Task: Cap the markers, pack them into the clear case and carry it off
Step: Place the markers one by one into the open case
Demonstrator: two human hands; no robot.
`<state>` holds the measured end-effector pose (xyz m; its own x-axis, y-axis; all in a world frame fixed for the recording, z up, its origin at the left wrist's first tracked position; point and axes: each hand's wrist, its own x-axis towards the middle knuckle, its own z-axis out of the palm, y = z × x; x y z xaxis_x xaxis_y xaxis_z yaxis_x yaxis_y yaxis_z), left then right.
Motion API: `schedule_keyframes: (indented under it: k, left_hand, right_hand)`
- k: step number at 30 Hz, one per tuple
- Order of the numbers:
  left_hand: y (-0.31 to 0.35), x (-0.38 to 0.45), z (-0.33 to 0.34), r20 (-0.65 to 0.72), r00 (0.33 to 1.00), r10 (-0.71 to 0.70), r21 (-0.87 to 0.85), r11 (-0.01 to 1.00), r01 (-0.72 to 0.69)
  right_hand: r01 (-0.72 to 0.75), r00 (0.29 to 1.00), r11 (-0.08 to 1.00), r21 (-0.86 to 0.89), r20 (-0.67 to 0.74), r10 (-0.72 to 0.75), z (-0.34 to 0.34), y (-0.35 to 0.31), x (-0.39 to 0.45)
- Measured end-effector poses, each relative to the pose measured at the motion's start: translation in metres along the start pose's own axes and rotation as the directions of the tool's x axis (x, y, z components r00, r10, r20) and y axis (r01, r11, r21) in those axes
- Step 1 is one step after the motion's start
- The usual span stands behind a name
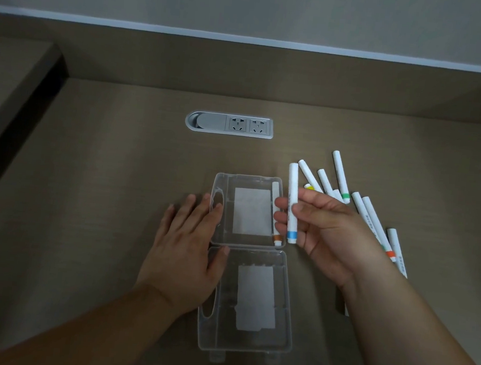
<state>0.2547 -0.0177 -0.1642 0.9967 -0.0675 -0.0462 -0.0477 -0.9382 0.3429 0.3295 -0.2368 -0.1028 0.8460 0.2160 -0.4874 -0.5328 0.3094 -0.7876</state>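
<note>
The clear case (233, 181) lies spread open on the desk, both halves flat, each with a white label. One white marker with a brown band (276, 194) lies along the right wall of the far half. My right hand (325, 233) holds a white marker with a blue band (293, 187) upright between thumb and fingers, just right of the case. My left hand (187, 241) rests flat on the case's left edge, fingers spread. Several more white markers (340, 176) with coloured bands lie scattered to the right, partly behind my right hand.
A silver power socket strip (229, 124) is set into the desk behind the case. The wooden desk (103, 170) has a raised back ledge, and a dark gap runs along its left side. My right forearm hides some markers.
</note>
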Motion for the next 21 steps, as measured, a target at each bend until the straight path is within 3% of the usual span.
schedule_keyframes:
  k: [6,11,17,21]
  left_hand:
    - [0.000,0.001,-0.001,-0.001,1.000,-0.001,-0.002,1.000,0.001]
    - [0.001,0.001,0.001,-0.002,1.000,-0.001,0.016,1.000,0.001]
    - [0.001,0.001,-0.001,0.008,1.000,-0.003,0.017,1.000,0.002]
    - [0.001,0.000,-0.002,0.011,1.000,-0.003,0.022,1.000,0.002]
  right_hand:
    - [0.046,0.975,0.957,-0.288,-0.197,-0.106,0.012,-0.002,0.007]
    - [0.002,0.934,0.676,-0.737,-0.239,-0.264,0.018,0.007,0.018]
    - [-0.037,0.898,0.420,-0.907,-0.214,-0.383,0.024,0.023,0.030]
    - [-0.046,0.900,0.368,-0.929,-0.198,-0.387,0.025,0.021,0.031]
